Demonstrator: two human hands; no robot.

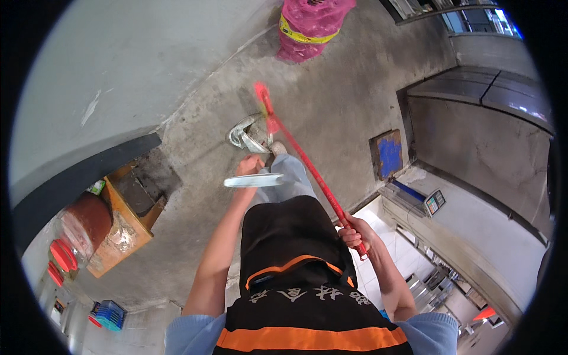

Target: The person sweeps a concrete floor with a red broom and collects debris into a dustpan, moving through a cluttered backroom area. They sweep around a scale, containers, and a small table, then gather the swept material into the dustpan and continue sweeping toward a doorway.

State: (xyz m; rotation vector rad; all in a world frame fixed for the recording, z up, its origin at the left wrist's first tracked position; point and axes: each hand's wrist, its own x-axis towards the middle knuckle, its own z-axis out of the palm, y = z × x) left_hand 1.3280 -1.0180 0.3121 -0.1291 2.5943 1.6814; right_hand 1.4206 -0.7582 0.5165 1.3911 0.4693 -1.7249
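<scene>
Broom (313,171), red and long-shafted, slants forward-left from the right hand (356,232) gripping its end to beside the pale scoop-shaped dustpan (238,135) on the floor (337,89), ahead of the nearer left hand (249,165), closed around the pan's handle (254,180).

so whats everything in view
broom: one, red, centre
dustpan: one, pale grey, on floor
pale bar: one, whitish, centre
bag: one, pink with yellow band, top
wooden stand: one, brown, left
round lids: at least two, red, left
basket: at least one, blue, lower left
board: one, blue and brown, right
display: one, dark, right
large unit: one, grey, far right
shoe: one, beige, centre
apron: one, black and orange, low centre
left hand: one, bare, centre
right hand: one, bare, holding broom
</scene>
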